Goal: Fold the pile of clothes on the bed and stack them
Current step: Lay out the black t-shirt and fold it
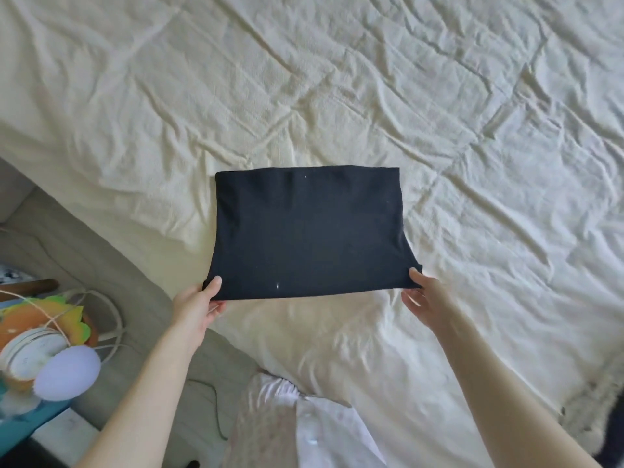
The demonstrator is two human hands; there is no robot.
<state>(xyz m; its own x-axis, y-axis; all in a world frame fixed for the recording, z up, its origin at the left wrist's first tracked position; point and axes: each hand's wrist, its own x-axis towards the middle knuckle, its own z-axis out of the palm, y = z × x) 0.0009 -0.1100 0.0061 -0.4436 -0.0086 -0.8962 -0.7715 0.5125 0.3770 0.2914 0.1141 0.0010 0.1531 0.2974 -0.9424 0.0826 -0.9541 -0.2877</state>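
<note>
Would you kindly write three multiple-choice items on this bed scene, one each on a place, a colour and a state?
1. Where does the left hand hold the folded garment?
A. near left corner
B. far edge
C. middle

2. What colour is the garment?
A. red
B. black
C. yellow

3. How is the garment?
A. crumpled in a ball
B. hanging from a hanger
C. folded flat into a rectangle

Answers: 1 A, its thumb pinches the near left corner; 2 B, it is black against the cream bed sheet; 3 C, its edges are straight, with the right hand at the near right corner.
</note>
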